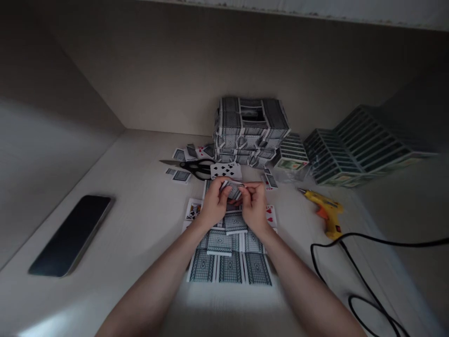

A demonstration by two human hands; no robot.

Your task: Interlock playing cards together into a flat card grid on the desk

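Note:
Between my fingertips I hold a playing card (233, 190), its patterned back toward me. My left hand (214, 202) grips its left side, and my right hand (255, 206) pinches its right side. Below them spreads a layout of joined playing cards (230, 267), mostly back up. A folded card piece (235, 222) lies on it near my right wrist, with another folded card piece (219, 241) lower left. A king card (194, 210) shows its face by my left hand. Just beyond my hands lies a spade card (224, 171), face up.
Black-handled scissors (196, 167) lie at the back left among cut card pieces (181, 176). A box built of cards (250, 128) stands behind. Card stacks (336, 154) stand at the back right. A yellow glue gun (326, 210) trails a black cable (365, 276). A phone (72, 234) lies left.

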